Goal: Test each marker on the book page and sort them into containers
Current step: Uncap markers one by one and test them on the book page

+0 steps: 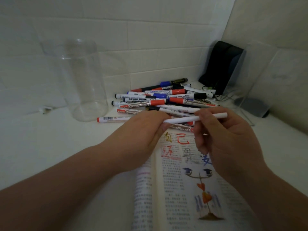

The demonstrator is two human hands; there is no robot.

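A plain white marker (186,120) lies level above the top of the open book (181,189), held by both hands. My left hand (143,130) grips its left end, and my right hand (228,140) pinches its middle. The marker's right end sticks out past my right fingers. Whether its cap is on I cannot tell. The page carries red, yellow and blue test marks near its top. Behind the hands lies a heap of whiteboard markers (166,99) with red, blue and black caps. A tall clear jar (85,80) stands upright at the left of the heap.
A second clear container (265,77) stands at the right by the tiled wall. A black speaker (221,67) with cables sits in the back corner. A single red-capped marker (113,119) lies apart beside the jar's base. A small white clip (44,110) rests at the left.
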